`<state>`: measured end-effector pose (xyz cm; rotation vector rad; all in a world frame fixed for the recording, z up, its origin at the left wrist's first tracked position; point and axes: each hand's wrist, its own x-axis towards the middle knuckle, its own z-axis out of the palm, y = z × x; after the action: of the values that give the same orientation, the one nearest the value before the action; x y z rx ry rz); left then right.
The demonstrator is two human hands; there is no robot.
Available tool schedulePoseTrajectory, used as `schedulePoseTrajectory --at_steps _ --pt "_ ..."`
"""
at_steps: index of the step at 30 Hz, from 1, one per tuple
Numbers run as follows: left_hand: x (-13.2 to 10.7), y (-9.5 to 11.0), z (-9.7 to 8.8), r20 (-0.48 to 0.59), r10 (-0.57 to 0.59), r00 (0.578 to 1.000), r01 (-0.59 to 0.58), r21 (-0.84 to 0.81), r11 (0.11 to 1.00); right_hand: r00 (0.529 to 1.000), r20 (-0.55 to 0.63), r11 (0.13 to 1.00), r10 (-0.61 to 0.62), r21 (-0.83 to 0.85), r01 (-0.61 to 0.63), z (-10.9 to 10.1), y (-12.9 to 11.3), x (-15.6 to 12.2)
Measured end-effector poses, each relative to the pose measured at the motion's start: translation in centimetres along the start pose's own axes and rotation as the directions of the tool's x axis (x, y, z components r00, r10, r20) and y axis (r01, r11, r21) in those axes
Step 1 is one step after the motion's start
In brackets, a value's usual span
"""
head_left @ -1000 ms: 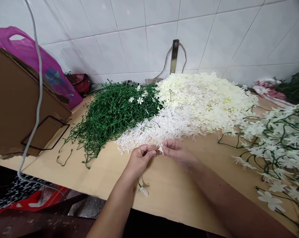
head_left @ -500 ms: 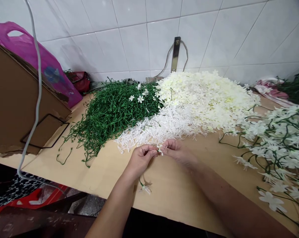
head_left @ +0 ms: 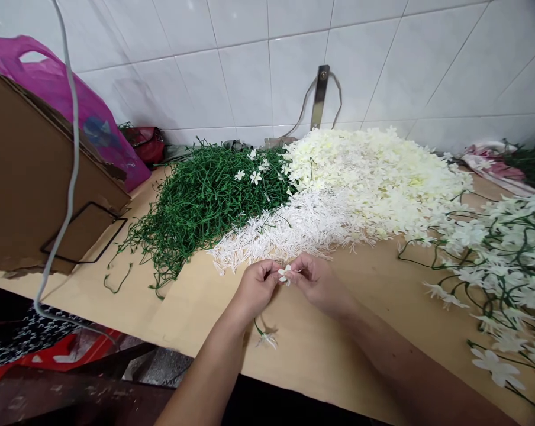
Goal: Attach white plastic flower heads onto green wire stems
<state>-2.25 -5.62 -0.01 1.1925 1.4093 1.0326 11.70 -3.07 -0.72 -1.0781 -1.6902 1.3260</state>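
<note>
A small white artificial flower is pinched between my two hands, its petals facing up at me. My left hand is closed, thumb and forefinger at the left side of the flower; the part inside the fingers is hidden. At the flower's right side my right hand is closed too, with fingertips against it. Below my left wrist, a green stem ending in a white stringy flower head shows over the table. Just beyond my hands lies a heap of thin white stamen strands.
Behind are a pile of green plastic stems and a mound of white petals. Stemmed white flowers spread at the right. A cardboard box, a pink bag and a hanging cable stand left.
The flower between my fingers has turned so that its petals show more openly. My right fingers have shifted slightly against it. The whole view has moved a little.
</note>
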Motion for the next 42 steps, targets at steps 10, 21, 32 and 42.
schedulePoseTrajectory --at_steps 10,21,32,42 --pt "0.0 -0.1 -0.2 0.023 -0.088 0.996 0.091 -0.219 0.971 0.972 0.056 0.872 0.230 0.432 -0.231 -0.3 1.1 0.8" --pt "0.0 0.1 -0.1 0.078 0.069 0.995 -0.069 -0.007 0.998 0.982 0.081 0.868 0.170 0.460 -0.188 -0.1 0.8 0.8" --pt "0.0 -0.9 -0.7 0.228 0.077 0.971 -0.088 0.040 0.995 0.965 0.198 0.901 0.170 0.367 -0.234 -0.4 0.0 0.4" --pt "0.0 -0.7 -1.1 0.285 0.095 0.954 -0.131 0.108 0.986 0.966 0.190 0.932 0.175 0.285 -0.225 -0.2 0.1 0.7"
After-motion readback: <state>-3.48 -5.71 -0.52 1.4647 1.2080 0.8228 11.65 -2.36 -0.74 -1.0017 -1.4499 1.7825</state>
